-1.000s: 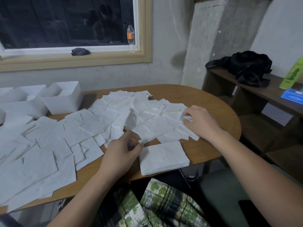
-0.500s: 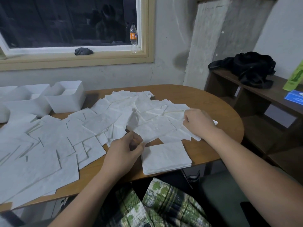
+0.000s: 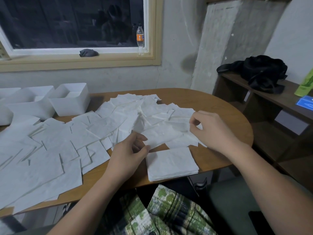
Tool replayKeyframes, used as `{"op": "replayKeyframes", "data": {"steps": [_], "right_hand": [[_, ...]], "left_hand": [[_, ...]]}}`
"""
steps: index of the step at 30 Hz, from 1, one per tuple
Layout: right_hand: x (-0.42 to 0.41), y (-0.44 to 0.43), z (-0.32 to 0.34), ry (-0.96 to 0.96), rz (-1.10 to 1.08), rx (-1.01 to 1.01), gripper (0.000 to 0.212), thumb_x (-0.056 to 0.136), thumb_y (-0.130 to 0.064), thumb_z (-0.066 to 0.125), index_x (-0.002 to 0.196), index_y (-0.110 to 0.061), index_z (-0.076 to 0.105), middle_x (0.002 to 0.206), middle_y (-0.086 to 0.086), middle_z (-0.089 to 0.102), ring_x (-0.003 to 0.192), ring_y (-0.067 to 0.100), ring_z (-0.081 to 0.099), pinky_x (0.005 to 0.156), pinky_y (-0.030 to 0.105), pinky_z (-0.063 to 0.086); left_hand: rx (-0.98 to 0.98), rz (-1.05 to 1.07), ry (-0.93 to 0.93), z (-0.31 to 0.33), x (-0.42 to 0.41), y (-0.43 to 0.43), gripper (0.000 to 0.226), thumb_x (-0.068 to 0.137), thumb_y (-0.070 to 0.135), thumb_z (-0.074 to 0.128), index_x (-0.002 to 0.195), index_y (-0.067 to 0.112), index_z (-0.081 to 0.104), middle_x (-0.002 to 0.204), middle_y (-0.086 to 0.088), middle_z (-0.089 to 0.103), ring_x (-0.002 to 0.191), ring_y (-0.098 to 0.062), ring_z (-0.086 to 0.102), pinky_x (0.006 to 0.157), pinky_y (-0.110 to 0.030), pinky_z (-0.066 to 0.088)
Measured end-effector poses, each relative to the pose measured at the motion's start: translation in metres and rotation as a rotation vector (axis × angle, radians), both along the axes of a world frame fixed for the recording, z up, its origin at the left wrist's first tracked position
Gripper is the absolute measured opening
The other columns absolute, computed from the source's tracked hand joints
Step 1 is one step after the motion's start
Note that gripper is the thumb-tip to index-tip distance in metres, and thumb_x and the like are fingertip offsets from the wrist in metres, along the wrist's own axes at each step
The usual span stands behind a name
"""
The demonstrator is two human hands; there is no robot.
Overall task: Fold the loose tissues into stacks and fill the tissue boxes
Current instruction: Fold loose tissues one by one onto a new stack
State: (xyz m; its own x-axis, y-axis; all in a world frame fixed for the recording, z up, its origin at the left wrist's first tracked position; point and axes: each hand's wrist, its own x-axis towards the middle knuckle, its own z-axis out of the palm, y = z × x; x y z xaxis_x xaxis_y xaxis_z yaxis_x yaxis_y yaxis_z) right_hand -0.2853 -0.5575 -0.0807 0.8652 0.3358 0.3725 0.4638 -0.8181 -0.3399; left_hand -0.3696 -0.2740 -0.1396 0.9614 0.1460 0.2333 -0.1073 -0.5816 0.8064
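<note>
On loose tissue [image 3: 162,135], left hand [image 3: 127,154] and right hand [image 3: 212,131], grip pinched

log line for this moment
left hand: pinches tissue | right hand: pinches tissue | stack: at near table edge | boxes: back left

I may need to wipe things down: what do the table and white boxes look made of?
Table: wood or wood-look laminate, smooth, brown grain visible. Boxes: probably plastic, matte white, thin even walls.
</note>
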Motion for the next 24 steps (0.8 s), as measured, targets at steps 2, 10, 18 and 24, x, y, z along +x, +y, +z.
{"op": "replayKeyframes", "data": {"steps": [2,10,18,24], "right_hand": [[-0.014,0.004,0.009,0.01,0.055,0.035,0.015,0.097,-0.022,0.067,0.086,-0.03,0.064,0.092,-0.016,0.066,0.093,0.007,0.062,0.081,0.032,0.055],[-0.047,0.015,0.02,0.089,0.194,0.143,0.015,0.096,-0.017,0.069,0.086,-0.029,0.069,0.093,-0.018,0.071,0.1,0.002,0.064,0.084,0.012,0.045],[-0.051,0.01,-0.004,0.219,0.119,0.246,0.013,0.095,-0.016,0.072,0.089,-0.028,0.07,0.093,-0.017,0.071,0.091,0.005,0.065,0.074,0.019,0.049],[-0.048,0.003,-0.027,0.324,0.078,0.388,0.013,0.1,-0.025,0.072,0.087,-0.024,0.069,0.071,-0.005,0.063,0.057,0.011,0.052,0.057,0.026,0.038]], "left_hand": [[-0.039,-0.001,-0.036,0.004,0.001,0.0,0.026,0.093,0.033,0.081,0.112,0.038,0.065,0.094,0.016,0.074,0.09,-0.003,0.068,0.075,-0.022,0.05],[-0.052,-0.033,-0.087,0.016,0.0,-0.01,0.026,0.095,0.047,0.077,0.118,0.042,0.068,0.119,0.02,0.061,0.107,-0.001,0.062,0.081,-0.022,0.052],[-0.233,-0.084,-0.052,0.017,-0.006,-0.008,0.01,0.103,0.034,0.07,0.101,0.025,0.076,0.094,0.003,0.078,0.093,-0.019,0.074,0.091,-0.055,0.059],[-0.249,-0.083,-0.064,0.022,-0.009,-0.008,0.012,0.103,0.029,0.072,0.092,0.025,0.074,0.08,0.012,0.07,0.073,-0.004,0.061,0.073,-0.031,0.047]]}}
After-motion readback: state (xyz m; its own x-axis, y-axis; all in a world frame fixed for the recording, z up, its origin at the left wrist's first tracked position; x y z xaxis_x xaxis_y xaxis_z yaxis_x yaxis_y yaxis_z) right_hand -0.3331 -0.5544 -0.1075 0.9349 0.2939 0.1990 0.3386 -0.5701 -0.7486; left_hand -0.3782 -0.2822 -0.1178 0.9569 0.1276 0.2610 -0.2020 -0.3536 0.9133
